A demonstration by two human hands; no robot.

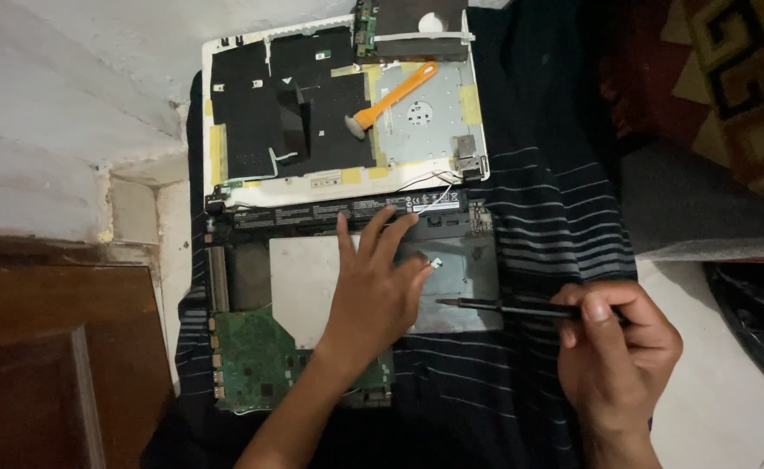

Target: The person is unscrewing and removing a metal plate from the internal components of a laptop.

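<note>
1. My left hand (373, 291) lies flat, palm down, on the opened laptop base (251, 287); fingers spread wide toward the far edge, gripping nothing.
2. Fingertips (402, 227) reach the long black battery (347, 211) at the far side of the base; the thumb side sits by a small silver part (435, 262) on the grey metal plate (464, 278).
3. My right hand (616, 347) is closed around a black screwdriver (508, 307), held level, tip pointing left and ending just right of my left hand, over the plate.
4. Green circuit board (251, 360) fills the near-left of the base, partly under my left wrist.
5. Farther off lies the white laptop cover (347, 178), inner side up, with black sheeting and yellow tape.
6. An orange pry tool (390, 100) rests slantwise on that cover.
7. Everything sits on dark striped cloth (538, 217); pale floor tile (721, 391) at the near right.
</note>
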